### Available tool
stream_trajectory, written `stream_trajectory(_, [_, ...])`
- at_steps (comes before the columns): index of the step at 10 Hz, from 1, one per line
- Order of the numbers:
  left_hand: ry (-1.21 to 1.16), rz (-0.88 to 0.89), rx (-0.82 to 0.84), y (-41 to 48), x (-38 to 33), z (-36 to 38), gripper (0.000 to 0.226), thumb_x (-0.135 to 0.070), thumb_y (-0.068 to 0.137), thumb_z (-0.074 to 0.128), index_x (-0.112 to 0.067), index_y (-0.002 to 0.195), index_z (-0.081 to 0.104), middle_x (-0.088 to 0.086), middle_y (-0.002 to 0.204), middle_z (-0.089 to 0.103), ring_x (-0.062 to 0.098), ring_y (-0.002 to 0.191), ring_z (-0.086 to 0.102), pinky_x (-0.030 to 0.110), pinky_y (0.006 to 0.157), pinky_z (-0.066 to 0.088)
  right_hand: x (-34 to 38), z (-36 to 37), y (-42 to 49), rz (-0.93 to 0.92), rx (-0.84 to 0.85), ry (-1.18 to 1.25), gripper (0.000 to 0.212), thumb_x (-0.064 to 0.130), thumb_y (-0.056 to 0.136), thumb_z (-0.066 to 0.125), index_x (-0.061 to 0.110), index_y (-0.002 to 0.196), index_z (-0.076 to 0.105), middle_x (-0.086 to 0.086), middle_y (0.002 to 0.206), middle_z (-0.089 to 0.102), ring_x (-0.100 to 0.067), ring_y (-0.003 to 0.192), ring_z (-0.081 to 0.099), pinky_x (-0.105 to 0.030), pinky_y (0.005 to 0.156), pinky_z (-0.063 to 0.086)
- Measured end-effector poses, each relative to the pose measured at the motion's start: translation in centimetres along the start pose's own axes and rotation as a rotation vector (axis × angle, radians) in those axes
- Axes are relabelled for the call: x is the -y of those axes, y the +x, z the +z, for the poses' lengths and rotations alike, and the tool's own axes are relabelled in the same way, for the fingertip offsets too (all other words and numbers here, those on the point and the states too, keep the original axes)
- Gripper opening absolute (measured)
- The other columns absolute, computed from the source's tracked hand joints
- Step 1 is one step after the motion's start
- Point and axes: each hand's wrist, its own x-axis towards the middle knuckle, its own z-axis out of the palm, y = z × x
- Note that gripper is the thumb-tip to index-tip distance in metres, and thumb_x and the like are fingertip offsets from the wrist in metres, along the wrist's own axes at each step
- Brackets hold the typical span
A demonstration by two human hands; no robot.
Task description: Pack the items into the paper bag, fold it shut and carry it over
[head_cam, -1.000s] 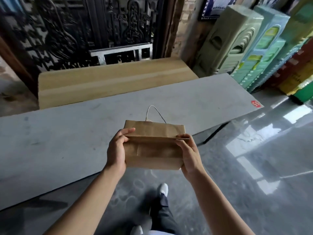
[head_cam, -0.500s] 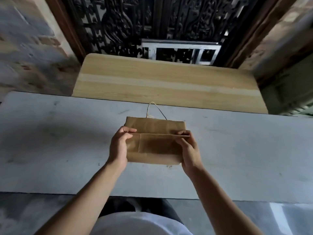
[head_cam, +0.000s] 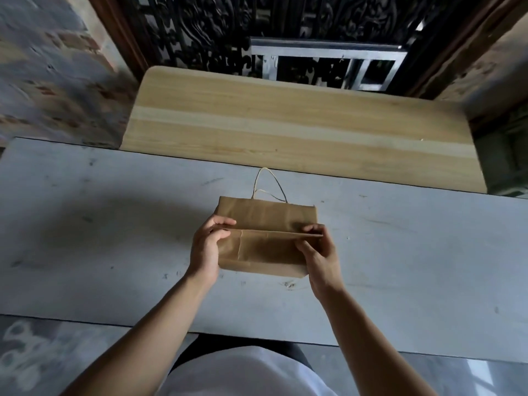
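We hold brown paper bag [head_cam: 268,241] over grey table [head_cam: 114,238], near its middle; cannot tell whether bag touches surface. Bag top folded over, crease running across between our hands; contents hidden. Twine handles [head_cam: 268,185] stick out at far edge. Left hand [head_cam: 207,248] pinches left end of fold, fingers curled over flap, thumb on near side. Right hand [head_cam: 320,254] pinches right end same way. Beyond grey table, wooden tabletop [head_cam: 300,130] adjoins it. Dark ornate metal grille [head_cam: 285,27] stands behind.
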Motion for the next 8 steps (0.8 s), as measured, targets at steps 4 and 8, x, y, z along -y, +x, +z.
stream_trajectory(4, [0.199, 0.052, 0.095, 0.2, 2.7, -1.5, 0.052, -0.009, 0.064, 0.054, -0.046, 0.096, 0.072, -0.021, 0.124, 0.064, -0.009, 0.114, 0.054, 0.017, 0.091, 0.039, -2.0, -2.0, -0.3, 0.032, 0.041, -0.138, 0.044, -0.005, 0.074, 0.058, 0.026, 0.105, 0.061, 0.021, 0.078, 0.065, -0.007, 0.068, 0.052, -0.017, 0.059, 0.044])
stream_trajectory(8, [0.175, 0.158, 0.125, -0.4, 1.4, -3.2, 0.053, -0.004, 0.064, 0.049, -0.044, 0.088, 0.074, -0.008, 0.137, 0.054, -0.021, 0.104, 0.055, 0.008, 0.082, 0.045, -0.4, -1.9, -0.6, -0.174, -0.007, -0.666, 0.055, -0.001, 0.065, 0.050, 0.021, 0.114, 0.061, 0.000, 0.126, 0.049, -0.025, 0.113, 0.052, -0.030, 0.091, 0.047])
